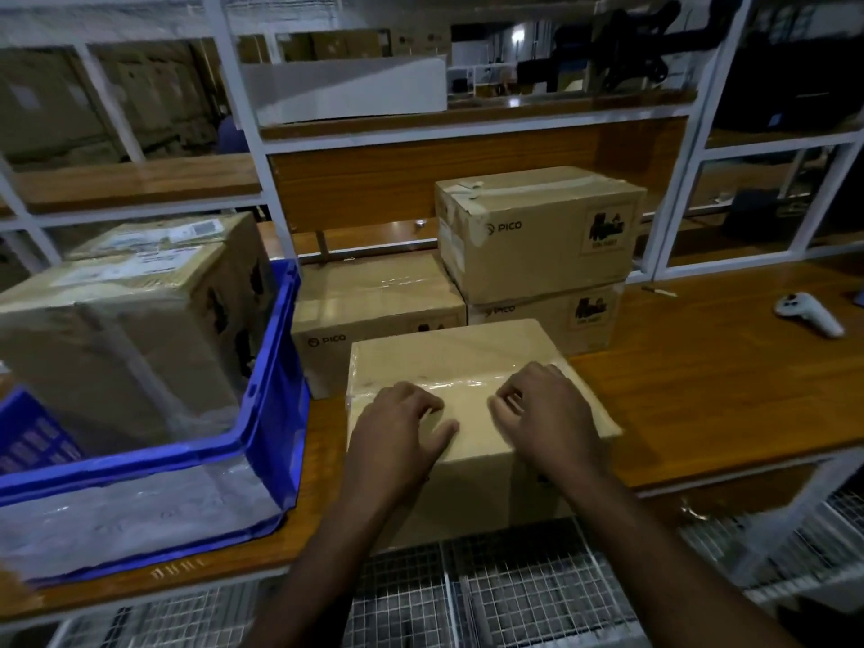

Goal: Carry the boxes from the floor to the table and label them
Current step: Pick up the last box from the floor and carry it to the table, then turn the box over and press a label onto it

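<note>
1. Wooden table (701, 367) spans mid-frame beneath white shelving (243, 109).
2. Tape-shiny brown cardboard box (449, 353) sits at lower centre, on the table's near edge.
3. Left hand (397, 432) and right hand (547, 409) rest on its top, fingers loosely bent, gripping nothing.

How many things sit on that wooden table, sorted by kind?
Brown cardboard boxes: 5. These are the near box under both hands, the low box behind it, the stacked pair, upper and lower, and one inside the crate.
Blue plastic crates: 1
White handheld controllers: 1
Total: 7
</note>
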